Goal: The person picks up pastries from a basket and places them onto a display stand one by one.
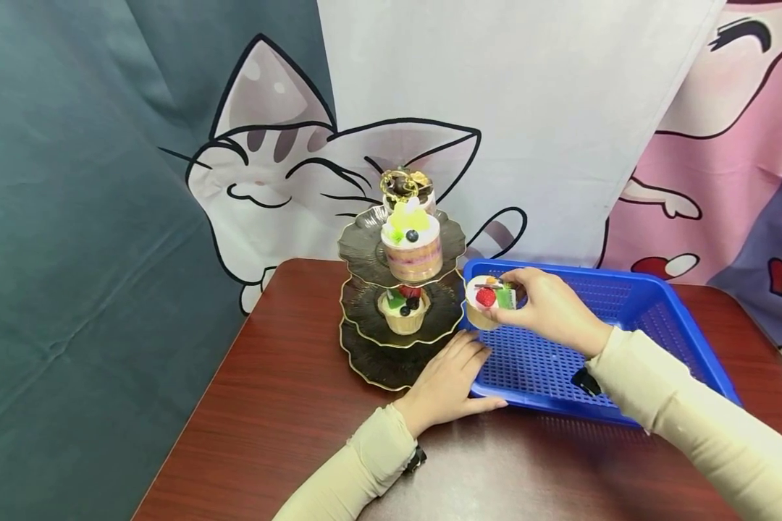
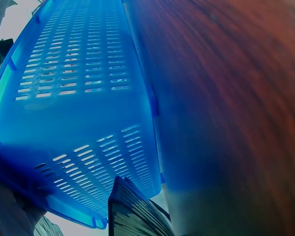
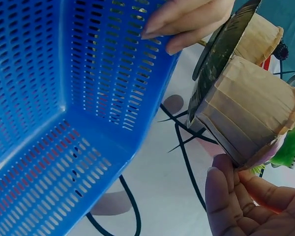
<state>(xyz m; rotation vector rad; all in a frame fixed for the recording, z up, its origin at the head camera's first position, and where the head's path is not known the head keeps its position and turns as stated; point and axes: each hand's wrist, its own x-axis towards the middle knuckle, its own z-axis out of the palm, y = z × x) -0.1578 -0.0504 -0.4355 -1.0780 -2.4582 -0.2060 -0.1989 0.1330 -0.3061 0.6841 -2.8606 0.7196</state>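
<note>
My right hand (image 1: 550,307) pinches a small cupcake (image 1: 484,317) in a tan paper cup, topped with white cream, a raspberry and a green piece. It is held at the basket's left end, beside the tiered stand (image 1: 358,347); in the right wrist view the cup (image 3: 255,110) overlaps a dark plate's edge. My left hand (image 1: 448,382) grips the near left corner of the blue basket (image 1: 704,354), its fingers (image 3: 187,22) hooked over the rim and the thumb along the front. A berry tart (image 1: 404,320) sits on the stand's middle tier.
Two round layered cakes stand on the top tier: one with a blueberry (image 1: 412,253) in front, a chocolate-topped one (image 1: 400,184) behind. The stand's dark plates have gold wavy edges. Behind the brown table (image 1: 254,405) hangs a cartoon cat curtain (image 1: 404,65).
</note>
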